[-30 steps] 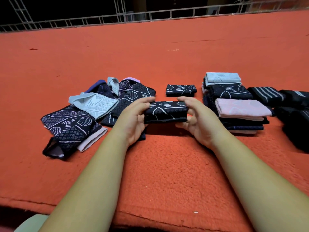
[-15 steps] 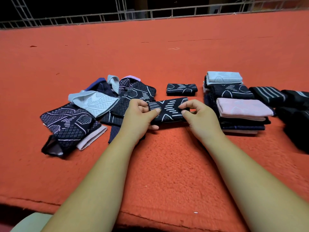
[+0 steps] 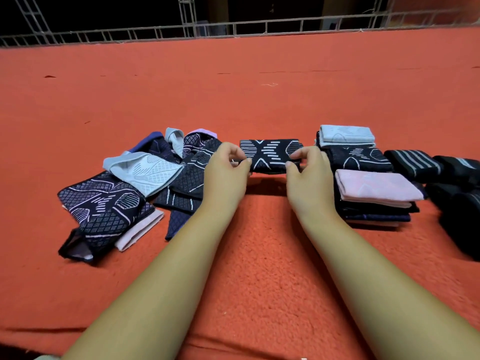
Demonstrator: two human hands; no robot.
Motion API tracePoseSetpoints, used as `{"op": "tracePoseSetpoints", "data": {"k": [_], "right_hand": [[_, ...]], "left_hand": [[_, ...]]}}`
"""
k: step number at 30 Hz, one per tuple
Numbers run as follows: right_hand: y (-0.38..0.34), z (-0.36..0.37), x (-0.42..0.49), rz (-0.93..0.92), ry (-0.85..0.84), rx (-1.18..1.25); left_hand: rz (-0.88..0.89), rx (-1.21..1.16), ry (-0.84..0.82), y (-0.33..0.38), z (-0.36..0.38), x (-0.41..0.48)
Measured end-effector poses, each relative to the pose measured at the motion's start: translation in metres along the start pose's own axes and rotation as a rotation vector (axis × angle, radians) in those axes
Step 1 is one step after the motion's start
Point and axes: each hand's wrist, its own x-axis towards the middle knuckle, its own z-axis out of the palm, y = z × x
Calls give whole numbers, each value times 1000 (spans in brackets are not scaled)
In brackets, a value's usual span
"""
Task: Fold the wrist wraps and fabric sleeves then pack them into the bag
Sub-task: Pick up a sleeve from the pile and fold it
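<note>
A folded black sleeve with white line pattern (image 3: 270, 155) is held a little above the red carpet between both hands. My left hand (image 3: 226, 170) pinches its left end and my right hand (image 3: 306, 170) pinches its right end. It hides the small folded black piece that lay farther back. To the left lies a loose heap of unfolded sleeves (image 3: 124, 188) in black, grey and lilac. On the right stands a stack of folded sleeves (image 3: 374, 190) with a pink one on top, and behind it a pale blue folded one (image 3: 346, 135).
Dark rolled wraps with grey stripes (image 3: 413, 162) lie at the far right, next to more black fabric (image 3: 465, 219). The red carpet (image 3: 233, 94) stretches far back to a metal railing (image 3: 233, 27). No bag is in view.
Both hands have lifted the folded black sleeve and carried it away from me, tilting its patterned face up. It now covers the small folded black piece behind it.
</note>
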Motion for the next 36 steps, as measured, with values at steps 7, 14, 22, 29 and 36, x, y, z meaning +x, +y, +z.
{"op": "tracePoseSetpoints", "data": {"k": [7, 14, 22, 29, 36], "right_hand": [[8, 33, 42, 66, 88, -96], [35, 57, 54, 111, -76, -277], [48, 59, 57, 205, -156, -419], [38, 49, 43, 213, -196, -383], [26, 41, 12, 176, -122, -286]], "left_hand": [[49, 29, 19, -10, 49, 56], [131, 274, -112, -38, 83, 66], [177, 408, -264, -47, 89, 71], [105, 401, -188, -36, 86, 56], [126, 384, -151, -16, 65, 17]]}}
